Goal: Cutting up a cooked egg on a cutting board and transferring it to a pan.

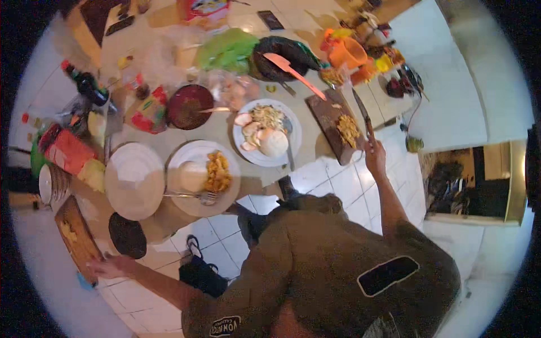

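My right hand [375,154] grips the handle of a kitchen knife [362,107], its blade pointing away from me along the right side of a dark wooden cutting board [336,145]. A pile of chopped orange-brown food [348,131] lies on this board. At the lower left, my left hand [110,267] is at the near end of a second wooden board [74,230], which bears small pale pieces; whether the fingers close around its edge is unclear. Between my hands, one white plate [234,203] holds a rice mound and orange-brown food; another [296,122] holds rice, pale slices and shredded food.
An empty white plate [134,177] sits left of the filled ones. Behind are a dark red bowl [190,114], a stone mortar [264,69] with a pink spatula [296,76] across it, a green plastic bag [228,48] and orange containers [348,53]. Bottles [86,86] stand at left.
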A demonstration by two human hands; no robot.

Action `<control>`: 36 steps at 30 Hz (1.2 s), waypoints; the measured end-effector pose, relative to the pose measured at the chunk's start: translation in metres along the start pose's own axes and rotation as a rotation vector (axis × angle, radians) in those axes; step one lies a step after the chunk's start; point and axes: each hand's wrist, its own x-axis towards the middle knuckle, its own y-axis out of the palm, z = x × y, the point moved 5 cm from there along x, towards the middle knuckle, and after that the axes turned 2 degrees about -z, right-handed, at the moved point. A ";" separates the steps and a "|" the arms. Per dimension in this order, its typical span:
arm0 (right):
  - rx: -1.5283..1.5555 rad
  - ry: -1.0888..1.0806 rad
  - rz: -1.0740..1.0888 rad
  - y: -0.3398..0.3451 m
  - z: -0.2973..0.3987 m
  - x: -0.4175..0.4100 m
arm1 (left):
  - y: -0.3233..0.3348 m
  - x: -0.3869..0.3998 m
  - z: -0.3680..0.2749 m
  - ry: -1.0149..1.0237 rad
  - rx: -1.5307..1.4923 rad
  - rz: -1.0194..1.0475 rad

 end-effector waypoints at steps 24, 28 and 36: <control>0.166 -0.904 0.378 0.129 -0.037 0.113 | -0.023 -0.580 -0.281 -0.484 -0.131 0.415; 0.260 -0.948 0.372 0.107 -0.029 0.118 | -0.051 -0.620 -0.274 -0.649 0.126 0.555; 0.395 -0.495 0.223 0.077 -0.113 0.157 | -0.084 -0.739 -0.209 -0.905 0.398 1.228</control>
